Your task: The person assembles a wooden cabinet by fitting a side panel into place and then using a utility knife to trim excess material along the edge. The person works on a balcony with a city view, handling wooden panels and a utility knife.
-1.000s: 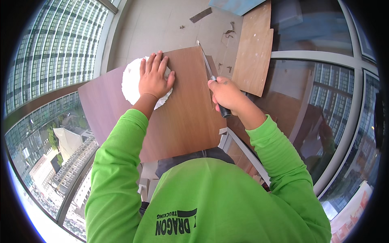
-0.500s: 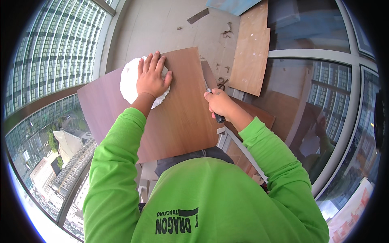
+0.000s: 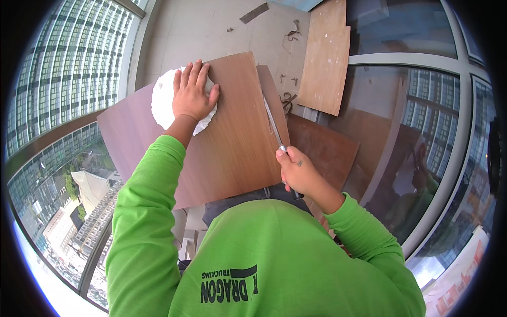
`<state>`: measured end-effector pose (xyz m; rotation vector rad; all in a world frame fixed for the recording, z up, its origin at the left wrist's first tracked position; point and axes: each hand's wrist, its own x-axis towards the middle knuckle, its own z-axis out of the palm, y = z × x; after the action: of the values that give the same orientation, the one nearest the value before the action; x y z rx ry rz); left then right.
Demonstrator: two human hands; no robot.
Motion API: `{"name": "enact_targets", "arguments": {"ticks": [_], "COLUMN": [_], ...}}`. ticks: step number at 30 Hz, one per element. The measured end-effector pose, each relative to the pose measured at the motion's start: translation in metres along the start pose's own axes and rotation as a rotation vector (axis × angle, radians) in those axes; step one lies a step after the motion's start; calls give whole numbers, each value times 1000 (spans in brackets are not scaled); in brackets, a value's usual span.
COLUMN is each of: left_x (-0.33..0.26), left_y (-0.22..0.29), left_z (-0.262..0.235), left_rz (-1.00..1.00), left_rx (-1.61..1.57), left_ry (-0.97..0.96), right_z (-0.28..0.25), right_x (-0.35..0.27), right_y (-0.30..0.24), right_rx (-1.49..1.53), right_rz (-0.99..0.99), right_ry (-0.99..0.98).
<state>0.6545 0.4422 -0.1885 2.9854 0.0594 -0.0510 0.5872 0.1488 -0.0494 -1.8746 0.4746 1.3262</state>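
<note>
A brown wood-grain board (image 3: 232,137) lies across in front of me, close to my body. My left hand (image 3: 193,98) is spread flat on a round white sheet with a crinkled edge (image 3: 162,105), pressing it against the board's upper left part. In my right hand (image 3: 298,170) is a long, narrow-bladed hand tool (image 3: 271,115) with a silver collar and a dark handle. Its blade runs along the board's right edge, which looks rough. The frames do not show whether the blade is a file or a saw. My fingers are wrapped round the handle.
Another brown panel (image 3: 272,90) shows beyond the right edge, and a reddish-brown panel (image 3: 325,145) lies lower right. A pale plywood sheet (image 3: 325,58) leans by the dark glass. Scraps (image 3: 293,30) and a dark strip (image 3: 254,13) lie on the tiled floor. Windows rise at left.
My right hand has drawn back toward my body along the board's edge, baring more of the blade. My left hand stays spread on the white sheet; the whole view has shifted slightly.
</note>
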Motion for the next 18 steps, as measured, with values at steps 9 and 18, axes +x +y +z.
{"name": "enact_targets", "arguments": {"ticks": [9,18], "left_x": [1,3], "left_y": [-1,1], "left_z": [4,4], "left_rz": [17,12], "left_rx": [-22,-16], "left_ry": [39,37], "right_z": [10,25], "right_x": [36,30], "right_y": [28,42], "right_rx": [6,-65], "right_rz": [0,2], "right_ry": [21,60]}}
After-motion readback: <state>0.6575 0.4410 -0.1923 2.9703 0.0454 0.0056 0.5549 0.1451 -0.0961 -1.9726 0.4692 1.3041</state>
